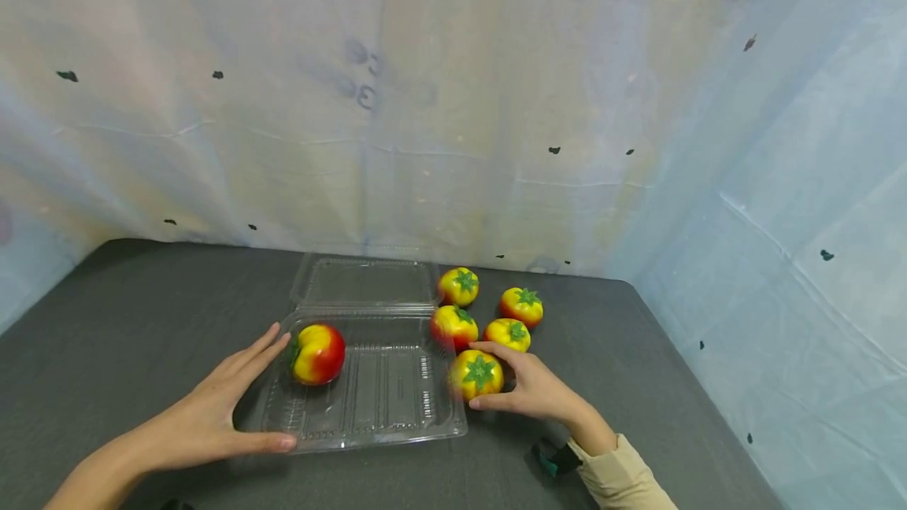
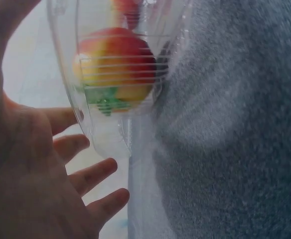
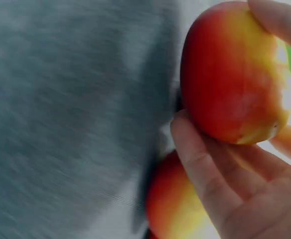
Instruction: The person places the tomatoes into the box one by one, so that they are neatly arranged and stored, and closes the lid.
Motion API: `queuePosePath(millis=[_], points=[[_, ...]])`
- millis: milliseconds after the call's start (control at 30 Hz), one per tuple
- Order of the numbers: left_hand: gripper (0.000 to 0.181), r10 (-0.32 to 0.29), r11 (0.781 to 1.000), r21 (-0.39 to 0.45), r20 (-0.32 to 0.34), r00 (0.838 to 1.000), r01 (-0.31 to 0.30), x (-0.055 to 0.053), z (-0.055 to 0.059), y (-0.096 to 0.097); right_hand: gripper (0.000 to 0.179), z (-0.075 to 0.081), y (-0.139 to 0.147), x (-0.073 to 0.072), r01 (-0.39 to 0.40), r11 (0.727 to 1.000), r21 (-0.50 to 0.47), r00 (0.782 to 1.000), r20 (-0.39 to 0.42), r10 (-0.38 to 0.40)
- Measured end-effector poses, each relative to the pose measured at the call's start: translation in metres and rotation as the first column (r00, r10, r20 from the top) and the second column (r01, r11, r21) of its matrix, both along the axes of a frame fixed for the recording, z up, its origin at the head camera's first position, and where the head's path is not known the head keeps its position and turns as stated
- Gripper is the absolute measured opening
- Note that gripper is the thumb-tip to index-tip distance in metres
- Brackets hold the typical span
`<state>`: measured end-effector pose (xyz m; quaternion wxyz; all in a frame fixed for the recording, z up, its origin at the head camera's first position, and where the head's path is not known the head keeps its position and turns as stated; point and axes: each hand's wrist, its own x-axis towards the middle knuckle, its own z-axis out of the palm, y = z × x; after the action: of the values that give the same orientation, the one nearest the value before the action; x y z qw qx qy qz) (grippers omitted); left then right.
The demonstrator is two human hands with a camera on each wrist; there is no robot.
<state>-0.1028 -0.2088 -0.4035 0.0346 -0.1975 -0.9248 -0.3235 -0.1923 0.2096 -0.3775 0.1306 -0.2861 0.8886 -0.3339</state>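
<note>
My right hand (image 1: 531, 388) grips a red-and-yellow tomato (image 1: 479, 375) with a green star-shaped cap, thumb on the near side and fingers on the far side. The right wrist view shows the fingers curled under this tomato (image 3: 230, 74). It overlaps the right rim of a clear plastic clamshell box (image 1: 383, 435), whose lid (image 1: 364, 282) lies folded back. Inside the box, at its left, another tomato (image 1: 322, 354) rests on its side, cap toward the left. My left hand (image 1: 212, 415) spreads along the box's left side, fingertips at the wall and thumb at the front left corner.
Several more tomatoes stand right of the box: one beside the lid (image 1: 459, 286), one at the box's right edge (image 1: 453, 327), and others (image 1: 520, 307) farther right. Plastic sheeting (image 1: 453, 140) hangs behind and beside the dark grey tabletop (image 1: 602, 337).
</note>
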Motion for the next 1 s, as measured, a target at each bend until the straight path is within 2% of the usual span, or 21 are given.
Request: queuePosePath(millis=[200, 433, 633, 867, 1000], points=[[0.111, 0.001, 1.000, -0.002, -0.002, 1.000, -0.001, 0.000, 0.000, 0.000, 0.073, 0.018, 0.004, -0.002, 0.031, 0.999, -0.011, 0.999, -0.037, -0.031], [0.110, -0.001, 1.000, 0.008, 0.011, 1.000, 0.000, 0.001, 0.001, -0.002, 0.072, 0.028, 0.004, -0.006, 0.024, 1.000, -0.016, 0.995, -0.099, -0.025], [0.110, 0.001, 1.000, 0.010, 0.008, 1.000, -0.001, 0.002, 0.001, -0.002, 0.070, 0.037, 0.001, -0.009, 0.034, 0.999, -0.013, 0.992, -0.118, -0.035], [0.110, -0.008, 1.000, 0.015, 0.010, 1.000, 0.008, 0.002, 0.000, 0.001, 0.068, 0.047, -0.008, -0.011, 0.093, 0.994, -0.054, 0.990, -0.104, -0.098], [0.110, -0.003, 1.000, 0.002, 0.005, 1.000, 0.003, 0.002, 0.001, 0.001, 0.066, 0.052, -0.015, -0.015, 0.069, 0.996, -0.051, 0.991, -0.114, -0.074]])
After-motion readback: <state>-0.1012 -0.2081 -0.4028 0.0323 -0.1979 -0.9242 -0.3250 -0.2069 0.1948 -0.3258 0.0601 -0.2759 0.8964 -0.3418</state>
